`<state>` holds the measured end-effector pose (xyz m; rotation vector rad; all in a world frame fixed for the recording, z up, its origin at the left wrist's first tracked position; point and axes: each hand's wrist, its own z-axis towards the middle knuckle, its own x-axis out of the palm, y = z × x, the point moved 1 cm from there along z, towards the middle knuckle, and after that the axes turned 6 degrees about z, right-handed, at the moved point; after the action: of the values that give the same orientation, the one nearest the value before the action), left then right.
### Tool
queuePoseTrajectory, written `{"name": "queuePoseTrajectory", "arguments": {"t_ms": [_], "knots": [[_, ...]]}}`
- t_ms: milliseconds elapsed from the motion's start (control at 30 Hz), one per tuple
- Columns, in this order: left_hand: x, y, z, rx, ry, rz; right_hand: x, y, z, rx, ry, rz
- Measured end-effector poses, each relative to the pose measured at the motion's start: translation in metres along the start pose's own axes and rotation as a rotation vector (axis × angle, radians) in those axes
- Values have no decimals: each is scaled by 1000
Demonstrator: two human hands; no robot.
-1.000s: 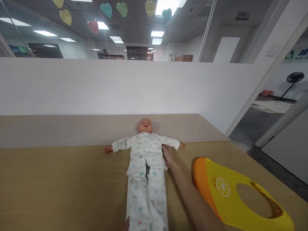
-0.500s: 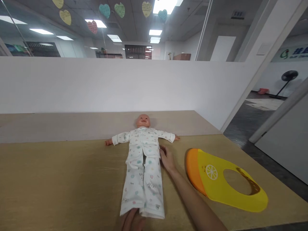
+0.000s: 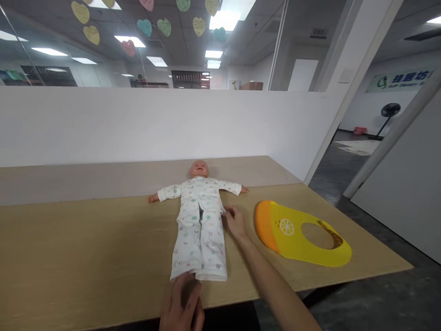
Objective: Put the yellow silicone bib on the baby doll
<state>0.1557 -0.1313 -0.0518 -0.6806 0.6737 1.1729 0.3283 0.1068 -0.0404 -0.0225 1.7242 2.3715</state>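
A baby doll lies on its back with both arms spread. It wears a white patterned top and matching trousers; no feet show below the cuffs. My right hand is at the doll's side, its thumb and fingers closed on the lower edge of the top. Down at the cuff on the image's left, my left hand has curled fingers holding the trouser hem, and its fingertips are partly hidden by the cloth.
Right of my right forearm lies a yellow bib with an orange pocket and a round neck opening. The wooden table ends at a white wall with glass above. A floor fan stands beyond the doorway.
The view has tilted and shifted, so the near table edge and more of my left hand now show. My right hand stays at the top's side edge, which now sticks out slightly.
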Motion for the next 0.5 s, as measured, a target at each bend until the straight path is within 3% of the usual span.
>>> {"name": "queuePoseTrajectory", "arguments": {"t_ms": [100, 300, 500], "knots": [[-3, -2, 3, 10, -1, -16, -1, -2, 1, 1, -5, 8], [-9, -5, 22, 216, 66, 124, -4, -4, 3, 0, 16, 15], [-17, 1, 30, 291, 145, 267, -6, 1, 0, 4, 25, 24]]}}
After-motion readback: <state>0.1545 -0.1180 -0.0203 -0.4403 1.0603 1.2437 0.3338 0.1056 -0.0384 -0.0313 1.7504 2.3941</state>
